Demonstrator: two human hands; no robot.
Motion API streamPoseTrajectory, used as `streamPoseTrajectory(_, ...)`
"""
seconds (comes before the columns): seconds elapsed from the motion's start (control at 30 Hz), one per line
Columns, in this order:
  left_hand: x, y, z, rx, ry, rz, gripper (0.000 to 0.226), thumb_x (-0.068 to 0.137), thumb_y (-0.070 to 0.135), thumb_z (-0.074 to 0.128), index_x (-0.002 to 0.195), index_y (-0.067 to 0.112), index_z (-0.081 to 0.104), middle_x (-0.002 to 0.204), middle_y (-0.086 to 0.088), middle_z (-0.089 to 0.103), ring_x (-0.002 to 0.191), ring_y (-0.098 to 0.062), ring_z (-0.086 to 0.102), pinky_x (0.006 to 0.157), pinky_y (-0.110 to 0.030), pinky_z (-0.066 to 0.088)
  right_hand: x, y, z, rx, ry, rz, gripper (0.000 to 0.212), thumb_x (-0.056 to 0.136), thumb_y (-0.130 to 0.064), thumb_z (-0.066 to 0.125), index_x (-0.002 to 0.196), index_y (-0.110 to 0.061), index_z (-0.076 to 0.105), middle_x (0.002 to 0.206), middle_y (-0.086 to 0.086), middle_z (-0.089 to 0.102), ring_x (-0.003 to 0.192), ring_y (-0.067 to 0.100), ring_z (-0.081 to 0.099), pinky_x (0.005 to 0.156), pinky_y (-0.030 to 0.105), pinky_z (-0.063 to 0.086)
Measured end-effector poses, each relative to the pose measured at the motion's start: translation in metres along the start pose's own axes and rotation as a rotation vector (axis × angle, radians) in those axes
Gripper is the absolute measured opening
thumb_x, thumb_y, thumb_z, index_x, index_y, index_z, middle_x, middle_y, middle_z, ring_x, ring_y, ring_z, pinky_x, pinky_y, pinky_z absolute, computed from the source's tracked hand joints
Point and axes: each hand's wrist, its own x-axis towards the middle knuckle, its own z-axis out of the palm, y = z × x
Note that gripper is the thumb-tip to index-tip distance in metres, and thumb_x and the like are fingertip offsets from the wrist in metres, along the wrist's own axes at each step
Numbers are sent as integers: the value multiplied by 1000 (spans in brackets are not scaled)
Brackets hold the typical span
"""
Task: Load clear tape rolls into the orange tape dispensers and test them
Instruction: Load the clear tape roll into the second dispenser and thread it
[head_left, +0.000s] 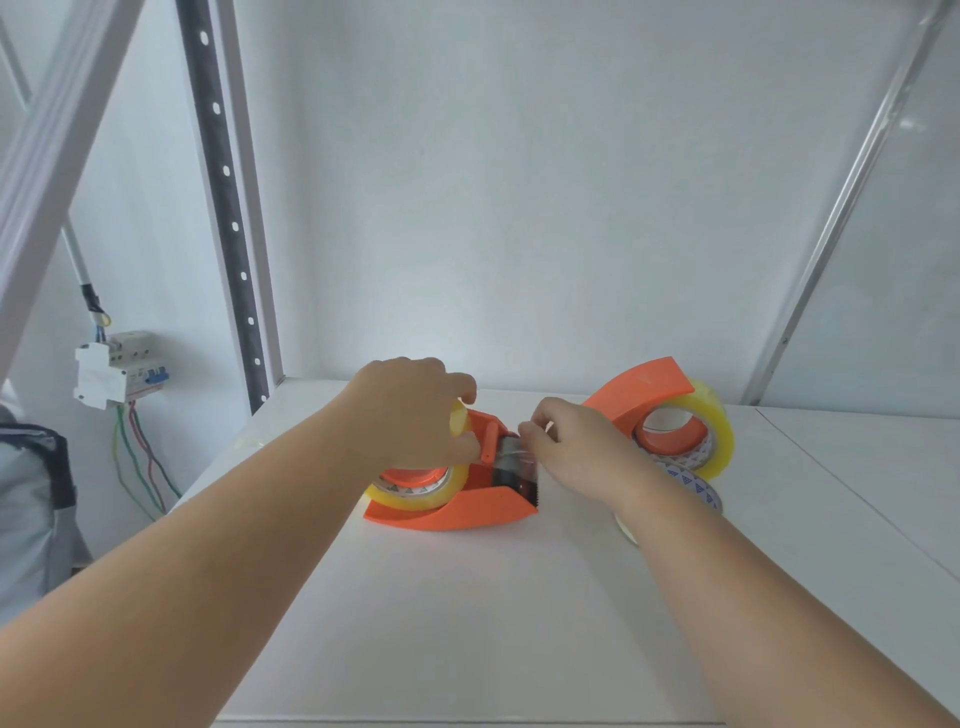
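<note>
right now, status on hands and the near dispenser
Left hand grips near dispenser. Right hand pinches tape end at roller. Second dispenser loaded, standing right.

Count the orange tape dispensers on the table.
2. One orange tape dispenser lies at centre under both hands; the other stands behind the right hand. None seems hidden.

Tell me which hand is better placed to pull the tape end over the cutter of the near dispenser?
The right hand: its grip already pinches the tape end beside the cutter. The left hand holds the tape roll in the near dispenser.
</note>
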Motion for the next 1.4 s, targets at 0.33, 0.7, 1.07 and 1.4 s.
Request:
streamPoseTrajectory(0.33,5,18,5,122,-4,11,41,79,48,40,109,28,60,100,4,60,94,-20,52,82,-35,38,4,3,-3,-117,-57,28,54,84,-65,48,70,-14,54,68,-2,57,62,15,49,55,30,34)
streamPoseTrajectory(0.7,9,8,8,224,50,46,37,90,32,32,106,25,64,102,3,60,98,-20,50,77,-31,34,-1,21,-14,-34,-48,12,42,85,-51,60,66,-14,53,61,-4,49,58,14,46,52,27,31)
streamPoseTrajectory(1.07,7,7,4,259,40,42,40,95,36,28,111,20,61,99,2,57,96,-20,52,75,-30,35,-14,33,-15,-184,17,-37,40,87,-53,54,61,-25,44,59,-7,47,56,7,43,52,28,31)
streamPoseTrajectory(1.4,3,6,12,266,70,47,55,91,59,28,117,22,58,109,2,60,103,-20,51,81,-34,36,-20,48,-23,-214,78,-101,35,92,-47,49,62,-29,51,58,-9,52,60,9,48,54,29,32)
